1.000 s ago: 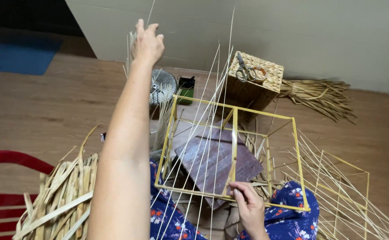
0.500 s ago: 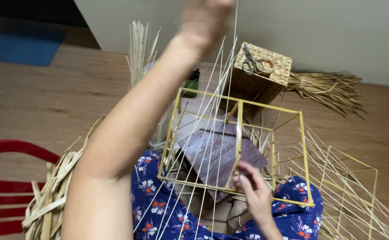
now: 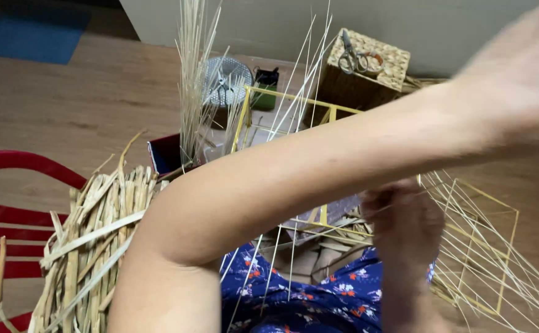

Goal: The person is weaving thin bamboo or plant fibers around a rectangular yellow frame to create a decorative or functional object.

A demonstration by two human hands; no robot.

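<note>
The wire frame (image 3: 254, 117) was yellow, the thin reeds (image 3: 192, 68) running up from the dark box (image 3: 164, 157) were pale straw, and the bundle of flat dried strips (image 3: 90, 246) at the lower left was tan and beige. The cloth (image 3: 306, 296) over the lap was deep blue with small white and red flowers, and the chair (image 3: 10, 166) beside it was red. On the brown wooden floor (image 3: 84, 98) lay a blue mat (image 3: 32, 31), a woven box (image 3: 368, 61) was light tan, and a small green container (image 3: 263, 92) had a black top.
</note>
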